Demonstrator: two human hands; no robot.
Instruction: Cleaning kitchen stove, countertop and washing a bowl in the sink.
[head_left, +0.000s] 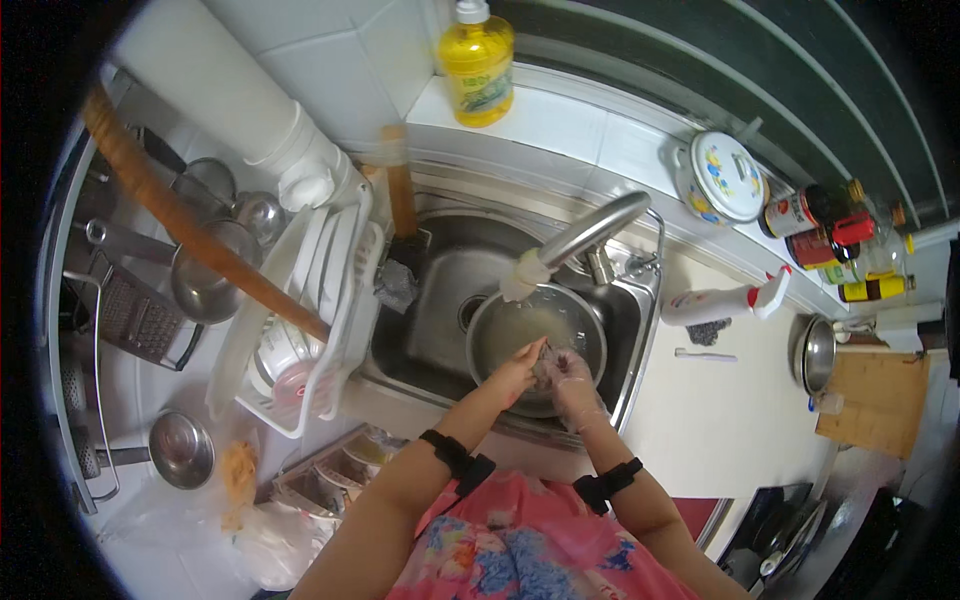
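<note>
A round metal basin (487, 337) with cloudy water sits in the stainless steel sink (435, 270). Over its near part, my left hand (517, 373) and my right hand (568, 377) meet with fingertips close together. A clear plastic glove covers the right hand; the left looks bare. Between the fingers is a small dark greyish piece, too small to identify; both hands appear to pinch it. Above the basin hangs the nozzle of the curved metal faucet (600, 225).
Left of the sink stands a white dish rack (304, 420) with plates and bowls. A grey scouring cloth (396, 286) lies on the sink's left edge. On the right counter are a spray bottle (712, 305), a steel scrubber (706, 331) and a toothbrush (706, 355). A yellow soap bottle (478, 71) stands behind.
</note>
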